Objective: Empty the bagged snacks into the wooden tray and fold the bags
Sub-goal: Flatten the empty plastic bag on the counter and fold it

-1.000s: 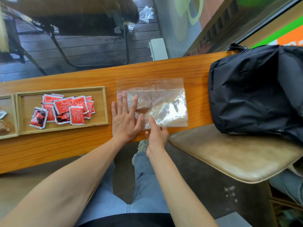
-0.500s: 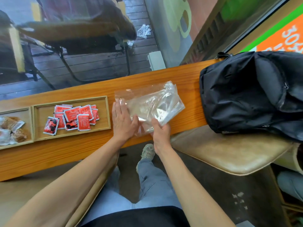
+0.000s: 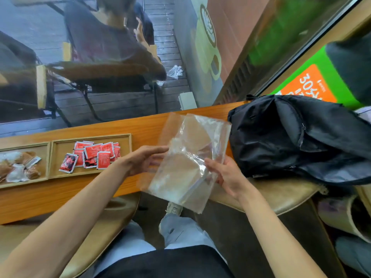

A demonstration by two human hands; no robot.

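Inside wooden tray (image 3: 60, 173), red snack packets (image 3: 94, 155) lie piled.

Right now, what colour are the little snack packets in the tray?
Mostly red snack packets, some with black, seen in the head view.

The clear plastic bag (image 3: 187, 157) hides the left hand's (image 3: 140, 160) fingertips, which show only as a blur through the film, and it covers the right hand's (image 3: 230, 177) thumb side. How many layers the bag is folded into cannot be told. The left wooden tray (image 3: 47, 157) is cut off by the picture's left edge, and its pale wrapped snacks (image 3: 19, 167) are too blurred to name. Print on the red packets (image 3: 96, 154) is too small to read. The black backpack (image 3: 301, 137) runs past the right edge.
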